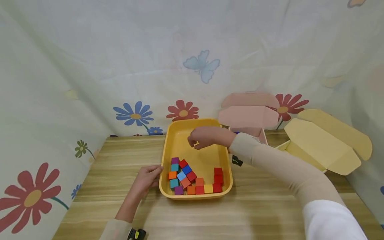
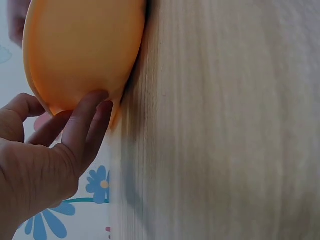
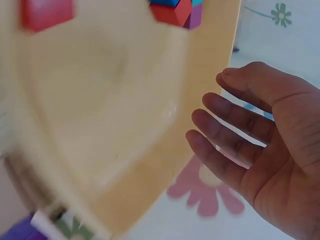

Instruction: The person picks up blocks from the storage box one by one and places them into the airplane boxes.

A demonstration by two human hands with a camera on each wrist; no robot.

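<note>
A yellow tray (image 1: 177,143) stands on the wooden table. My left hand (image 1: 145,180) holds its left side; in the left wrist view the thumb reaches the rim and the fingertips lie on the outer wall. Over the far half of the tray hovers my right hand (image 1: 207,136), its fingers loosely bent and nothing in them, as the right wrist view shows. Several coloured cubes lie in the near half: teal cubes (image 1: 174,183) and purple ones on the left, an orange and a yellow cube (image 1: 208,189) along the front, red cubes (image 1: 218,180) on the right.
Behind my right forearm stands an open pink box (image 1: 249,116) with something blue inside, partly hidden. To its right is an open pale yellow box (image 1: 315,146), its lid raised. A flower-printed curtain (image 1: 135,73) encloses the table's back and sides.
</note>
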